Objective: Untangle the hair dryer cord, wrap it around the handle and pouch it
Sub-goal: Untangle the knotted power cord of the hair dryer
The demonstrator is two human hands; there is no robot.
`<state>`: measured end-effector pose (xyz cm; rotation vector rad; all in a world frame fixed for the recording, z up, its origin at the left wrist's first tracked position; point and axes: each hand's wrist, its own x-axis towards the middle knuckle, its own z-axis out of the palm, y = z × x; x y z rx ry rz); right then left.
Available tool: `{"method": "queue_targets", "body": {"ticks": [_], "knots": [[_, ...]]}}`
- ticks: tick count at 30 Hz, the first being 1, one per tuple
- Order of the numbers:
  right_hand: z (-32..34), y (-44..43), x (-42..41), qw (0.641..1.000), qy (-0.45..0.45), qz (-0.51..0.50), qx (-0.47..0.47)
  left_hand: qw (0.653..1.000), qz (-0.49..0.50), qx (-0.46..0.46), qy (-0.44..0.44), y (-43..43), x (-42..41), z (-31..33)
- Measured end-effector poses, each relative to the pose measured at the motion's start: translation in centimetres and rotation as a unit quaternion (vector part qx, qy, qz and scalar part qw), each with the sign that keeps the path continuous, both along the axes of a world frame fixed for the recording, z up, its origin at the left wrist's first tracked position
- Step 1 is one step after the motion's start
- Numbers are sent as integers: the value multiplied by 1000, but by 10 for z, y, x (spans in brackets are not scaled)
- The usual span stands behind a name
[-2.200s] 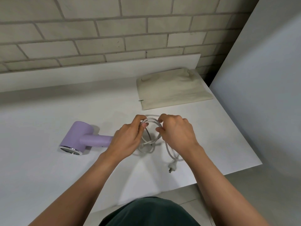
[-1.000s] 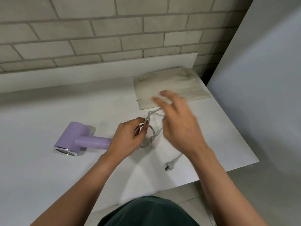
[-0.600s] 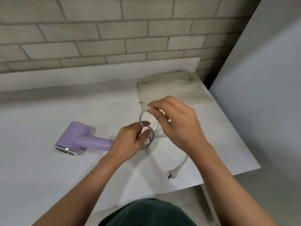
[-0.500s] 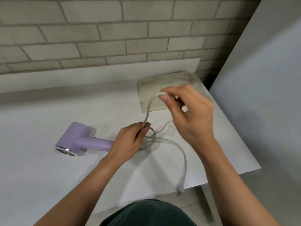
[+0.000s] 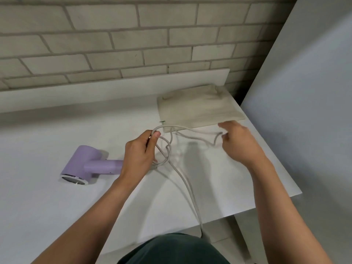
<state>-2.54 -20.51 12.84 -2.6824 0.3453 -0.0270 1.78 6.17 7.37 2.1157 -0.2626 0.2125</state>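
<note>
A lilac hair dryer (image 5: 83, 162) lies on its side on the white table (image 5: 47, 216), handle pointing right under my left hand (image 5: 139, 155). My left hand pinches a small loop of the pale grey cord (image 5: 188, 189) between thumb and fingers, just above the table. From there one strand sags across to my right hand (image 5: 240, 143), which is blurred and appears to pinch it at the fingertips. Another strand runs down over the table's front edge, and the plug is out of sight. A flat beige pouch (image 5: 198, 109) lies behind both hands.
A brick wall (image 5: 133, 44) with a low white ledge closes the back. A tall grey panel (image 5: 304, 92) stands close to the table's right edge. The table's front corner is near my right forearm.
My right hand has swung down and to the right, drawing a strand out of the tangle. The plug end has slid off the table's front edge. My left hand stays on the loops.
</note>
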Motion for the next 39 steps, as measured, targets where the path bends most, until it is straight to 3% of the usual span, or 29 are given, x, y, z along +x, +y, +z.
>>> {"method": "queue_targets", "body": {"ticks": [2,6,9,11,16,23,27,34,39], "knots": [[3,14,-6,995,52,39,-80,1000,6,5,-9,0,6,0],[20,65,-8,971,-152,183,-25,1000,2,15,-26,-1,8,0],[15,97,5,971,-78,224,33,999,-13,6,-39,-2,8,-2],[10,104,16,977,-52,205,40,998,-19,8,-53,-2,6,-3],[24,103,31,969,-130,167,128,999,-34,22,-31,-8,6,-6],[80,85,28,876,-366,64,308,994,-93,52,-12,-16,-1,-26],[82,55,25,848,-414,10,331,988,-129,81,-37,-16,-2,-25],[47,-5,15,881,-372,-123,265,985,-137,75,-66,-13,-6,-32],[37,-19,2,898,-349,-124,238,985,-128,112,20,-17,-8,-31]]}}
